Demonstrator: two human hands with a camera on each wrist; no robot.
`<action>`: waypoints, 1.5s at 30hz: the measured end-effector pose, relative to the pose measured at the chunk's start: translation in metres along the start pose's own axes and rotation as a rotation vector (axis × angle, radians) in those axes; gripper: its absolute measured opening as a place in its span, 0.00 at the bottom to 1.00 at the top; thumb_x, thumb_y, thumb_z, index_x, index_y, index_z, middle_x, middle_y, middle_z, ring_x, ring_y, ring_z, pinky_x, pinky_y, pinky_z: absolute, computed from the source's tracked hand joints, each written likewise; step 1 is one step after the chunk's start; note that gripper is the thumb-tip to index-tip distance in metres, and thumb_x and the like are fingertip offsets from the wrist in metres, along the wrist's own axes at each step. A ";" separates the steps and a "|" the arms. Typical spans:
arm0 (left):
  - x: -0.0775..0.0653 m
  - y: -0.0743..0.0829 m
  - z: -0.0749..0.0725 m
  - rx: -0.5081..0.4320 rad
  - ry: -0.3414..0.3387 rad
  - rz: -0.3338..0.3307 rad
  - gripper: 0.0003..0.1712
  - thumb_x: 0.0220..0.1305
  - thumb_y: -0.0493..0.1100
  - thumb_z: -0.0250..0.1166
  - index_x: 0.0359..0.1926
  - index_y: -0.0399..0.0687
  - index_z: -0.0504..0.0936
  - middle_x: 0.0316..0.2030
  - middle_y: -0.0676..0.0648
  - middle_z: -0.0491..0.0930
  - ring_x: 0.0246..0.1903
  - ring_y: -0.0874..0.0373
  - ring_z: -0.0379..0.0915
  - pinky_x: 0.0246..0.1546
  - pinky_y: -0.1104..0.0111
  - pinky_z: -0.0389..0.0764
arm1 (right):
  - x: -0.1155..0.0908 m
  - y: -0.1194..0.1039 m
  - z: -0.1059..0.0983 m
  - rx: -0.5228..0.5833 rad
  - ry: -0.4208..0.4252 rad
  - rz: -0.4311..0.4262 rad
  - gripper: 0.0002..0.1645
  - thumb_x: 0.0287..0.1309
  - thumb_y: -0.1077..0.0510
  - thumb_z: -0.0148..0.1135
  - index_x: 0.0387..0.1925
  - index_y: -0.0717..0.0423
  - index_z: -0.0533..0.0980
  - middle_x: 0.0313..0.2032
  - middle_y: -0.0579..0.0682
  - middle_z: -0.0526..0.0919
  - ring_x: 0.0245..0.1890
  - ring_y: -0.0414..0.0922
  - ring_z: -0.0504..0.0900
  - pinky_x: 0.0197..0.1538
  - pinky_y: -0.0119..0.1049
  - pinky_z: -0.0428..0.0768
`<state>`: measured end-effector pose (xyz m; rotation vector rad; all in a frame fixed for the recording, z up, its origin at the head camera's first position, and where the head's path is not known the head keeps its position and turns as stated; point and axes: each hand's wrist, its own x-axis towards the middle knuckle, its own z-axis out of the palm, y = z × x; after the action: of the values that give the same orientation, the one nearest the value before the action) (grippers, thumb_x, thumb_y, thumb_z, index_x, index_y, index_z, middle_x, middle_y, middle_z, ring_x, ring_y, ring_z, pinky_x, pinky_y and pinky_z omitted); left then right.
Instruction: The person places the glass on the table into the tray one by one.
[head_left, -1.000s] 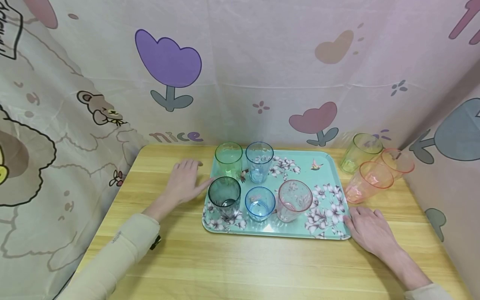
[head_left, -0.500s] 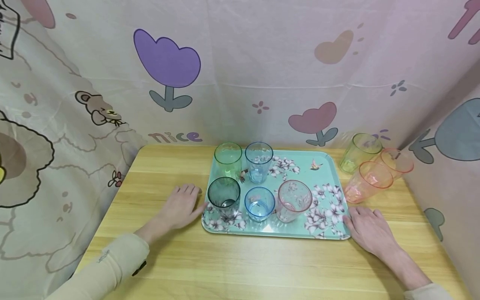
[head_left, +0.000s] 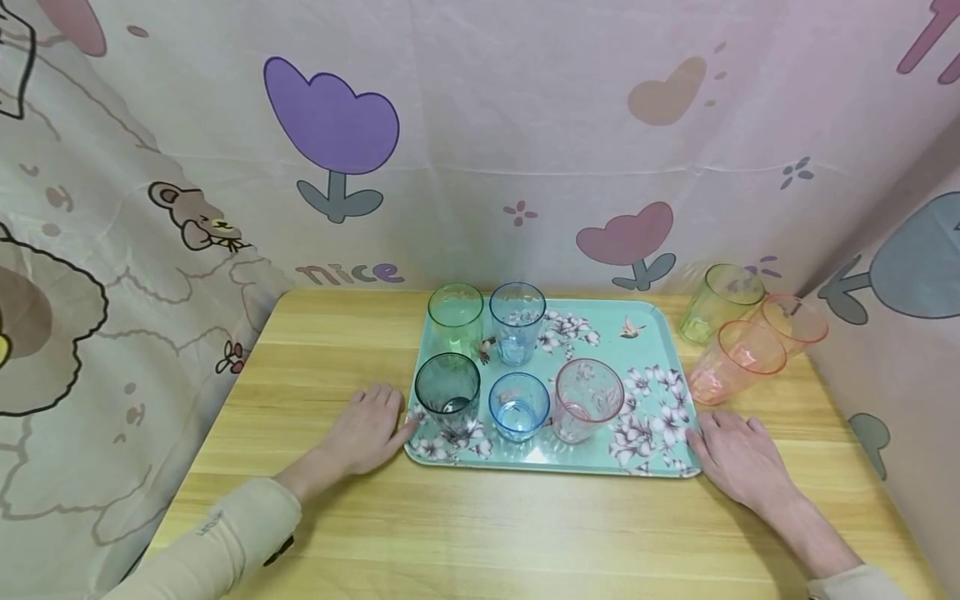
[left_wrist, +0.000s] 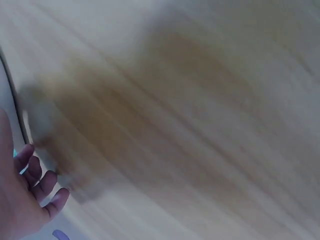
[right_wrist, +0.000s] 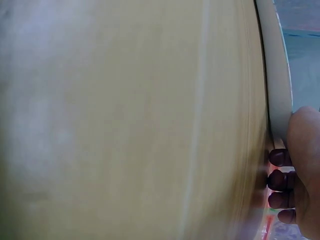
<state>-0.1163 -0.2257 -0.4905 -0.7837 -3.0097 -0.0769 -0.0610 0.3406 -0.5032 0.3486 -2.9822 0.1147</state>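
A mint-green tray with a floral print lies on the wooden table. It carries a green tumbler, a taller blue tumbler, a dark grey tumbler, a short blue cup and a clear pink-rimmed tumbler, all upright. My left hand rests beside the tray's left edge, its thumb touching the rim near the front corner. At the right edge, my right hand lies with its thumb against the rim. In the wrist views the fingers of both hands look loosely bent, holding nothing.
Right of the tray stand a yellow-green tumbler and two orange-pink tumblers, the nearer one partly in front of the other. A printed cloth hangs behind and beside the table.
My left hand has slid toward the front along the tray's left edge, then slightly back up. The right hand, the tray and the tumblers stay where they were.
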 end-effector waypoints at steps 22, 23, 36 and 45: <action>0.003 0.002 0.006 0.134 0.040 0.131 0.16 0.75 0.53 0.53 0.36 0.46 0.66 0.34 0.48 0.67 0.38 0.51 0.64 0.40 0.60 0.65 | 0.001 0.011 -0.014 0.042 -0.040 0.038 0.35 0.68 0.32 0.63 0.45 0.63 0.79 0.42 0.61 0.85 0.42 0.62 0.85 0.47 0.62 0.81; 0.003 0.002 0.006 0.133 0.034 0.128 0.16 0.75 0.53 0.53 0.36 0.46 0.66 0.34 0.48 0.67 0.38 0.51 0.63 0.41 0.60 0.65 | 0.001 0.012 -0.015 0.042 -0.050 0.054 0.38 0.66 0.30 0.63 0.47 0.64 0.78 0.44 0.64 0.85 0.43 0.64 0.85 0.47 0.63 0.81; 0.004 0.003 0.006 0.135 0.005 0.125 0.16 0.76 0.53 0.53 0.36 0.46 0.66 0.34 0.47 0.65 0.38 0.51 0.62 0.40 0.60 0.64 | -0.004 0.022 -0.027 0.063 0.003 0.211 0.57 0.52 0.21 0.68 0.53 0.71 0.74 0.49 0.76 0.80 0.42 0.74 0.82 0.35 0.63 0.80; 0.003 0.004 0.003 0.138 0.052 0.150 0.15 0.74 0.51 0.55 0.36 0.46 0.66 0.33 0.47 0.66 0.36 0.52 0.62 0.39 0.61 0.63 | -0.001 0.035 -0.028 0.110 0.041 0.316 0.62 0.53 0.21 0.68 0.60 0.75 0.70 0.53 0.80 0.75 0.44 0.78 0.79 0.35 0.66 0.77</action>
<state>-0.1167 -0.2205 -0.4932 -0.9731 -2.8593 0.1114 -0.0642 0.3773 -0.4775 -0.1166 -2.9718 0.3139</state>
